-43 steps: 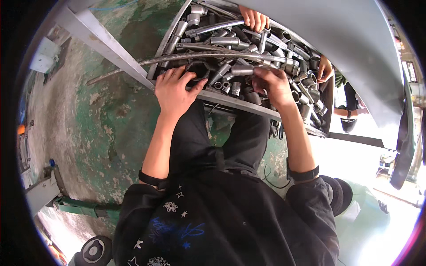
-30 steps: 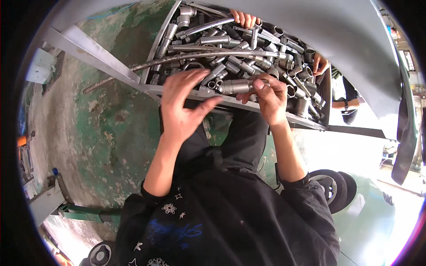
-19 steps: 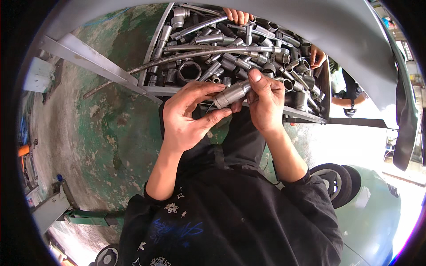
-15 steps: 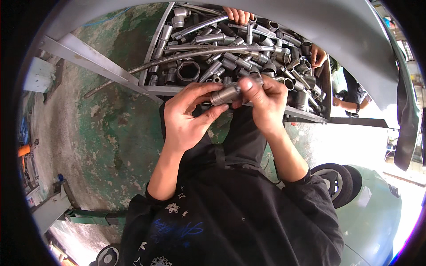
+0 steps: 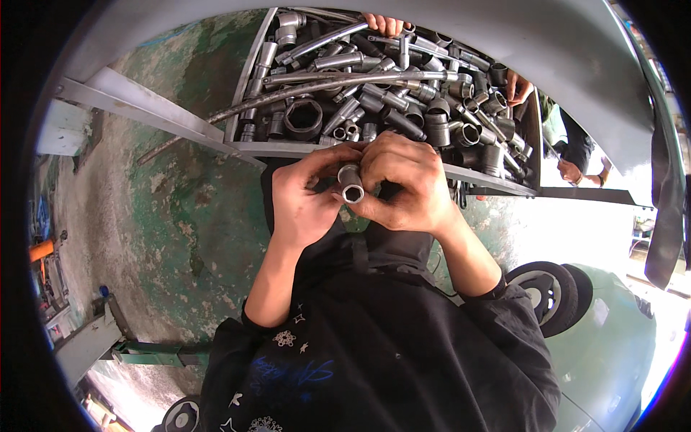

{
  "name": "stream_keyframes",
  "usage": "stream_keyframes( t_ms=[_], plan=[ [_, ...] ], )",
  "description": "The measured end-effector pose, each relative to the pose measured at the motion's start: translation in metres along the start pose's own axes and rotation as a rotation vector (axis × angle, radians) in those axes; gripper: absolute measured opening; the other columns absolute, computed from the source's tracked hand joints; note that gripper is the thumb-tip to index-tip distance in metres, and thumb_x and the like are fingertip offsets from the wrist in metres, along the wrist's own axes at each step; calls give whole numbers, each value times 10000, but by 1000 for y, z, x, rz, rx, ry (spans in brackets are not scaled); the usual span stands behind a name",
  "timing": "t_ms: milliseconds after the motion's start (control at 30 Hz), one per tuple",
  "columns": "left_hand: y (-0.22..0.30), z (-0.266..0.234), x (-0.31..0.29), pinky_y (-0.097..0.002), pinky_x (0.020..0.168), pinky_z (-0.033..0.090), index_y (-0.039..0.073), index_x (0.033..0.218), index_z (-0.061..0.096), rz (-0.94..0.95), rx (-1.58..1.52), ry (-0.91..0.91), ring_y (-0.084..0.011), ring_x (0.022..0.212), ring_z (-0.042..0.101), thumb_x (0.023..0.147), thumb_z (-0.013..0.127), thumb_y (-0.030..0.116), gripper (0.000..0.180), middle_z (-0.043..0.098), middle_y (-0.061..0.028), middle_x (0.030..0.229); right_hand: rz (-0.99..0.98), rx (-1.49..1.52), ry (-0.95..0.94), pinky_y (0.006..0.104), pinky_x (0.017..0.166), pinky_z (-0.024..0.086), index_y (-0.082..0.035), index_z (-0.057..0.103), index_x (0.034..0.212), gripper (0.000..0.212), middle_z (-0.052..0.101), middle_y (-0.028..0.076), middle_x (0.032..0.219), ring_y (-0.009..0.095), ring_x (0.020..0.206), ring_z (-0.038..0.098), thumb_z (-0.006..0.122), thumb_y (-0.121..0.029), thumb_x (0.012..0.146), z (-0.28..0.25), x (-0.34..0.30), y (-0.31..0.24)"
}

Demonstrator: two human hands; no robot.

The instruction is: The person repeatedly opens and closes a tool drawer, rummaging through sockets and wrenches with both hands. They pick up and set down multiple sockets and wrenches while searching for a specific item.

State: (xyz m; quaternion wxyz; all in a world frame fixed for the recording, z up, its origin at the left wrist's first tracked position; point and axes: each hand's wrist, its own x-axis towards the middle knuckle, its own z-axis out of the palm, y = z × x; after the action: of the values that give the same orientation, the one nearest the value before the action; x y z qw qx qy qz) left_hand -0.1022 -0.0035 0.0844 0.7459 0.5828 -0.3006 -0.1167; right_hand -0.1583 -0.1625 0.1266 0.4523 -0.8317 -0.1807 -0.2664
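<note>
Both hands grip a metal socket (image 5: 350, 177) just in front of a drawer full of tools. Its hexagonal opening points up toward me. My left hand (image 5: 304, 201) has thumb and fingers closed around its left side. My right hand (image 5: 410, 180) curls over the other side, thumb against the socket near its open end. The socket's far end is hidden behind my fingers. Beyond my knuckles, the drawer (image 5: 270, 149) holds many loose sockets, extension bars and ratchet handles in a jumbled pile. A large hex socket (image 5: 302, 119) lies at its left.
A long bent bar (image 5: 216, 115) sticks out past the drawer's left side. Other people's hands touch the pile at the far edge (image 5: 384, 24) and right end (image 5: 517, 88); another hand (image 5: 570, 173) is outside, at right. A grey metal leg (image 5: 137, 101) stands left. Wheels (image 5: 543, 295) lie right.
The socket has turned from lying sideways to showing its open end toward me. My right hand has swung over it and lowered its thumb; my left fingers have curled in closer.
</note>
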Motion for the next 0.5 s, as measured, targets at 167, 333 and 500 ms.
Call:
stream_keyframes(
  t_ms=[167,333,500],
  plan=[
    [-1,-3,0,-276,783,568,-44,1103,666,-27,116,-13,-166,869,723,749,692,-103,360,740,-131,984,26,-52,26,357,621,533,-63,666,863,287,655,77,769,271,689,647,804,-82,612,0,1,-3],
    [-4,1,0,-289,767,566,-18,1124,670,-25,55,1,-178,859,726,755,700,-83,375,736,-138,988,31,-57,-18,351,640,542,-48,715,924,314,690,89,825,257,715,662,815,-77,628,-2,-5,3],
    [-13,-10,0,-297,748,547,24,1108,686,19,324,23,-186,876,712,802,753,34,313,729,-109,1011,109,22,173,300,771,534,10,726,977,274,692,123,1032,203,852,668,827,-96,746,-13,-13,30]
  ],
)
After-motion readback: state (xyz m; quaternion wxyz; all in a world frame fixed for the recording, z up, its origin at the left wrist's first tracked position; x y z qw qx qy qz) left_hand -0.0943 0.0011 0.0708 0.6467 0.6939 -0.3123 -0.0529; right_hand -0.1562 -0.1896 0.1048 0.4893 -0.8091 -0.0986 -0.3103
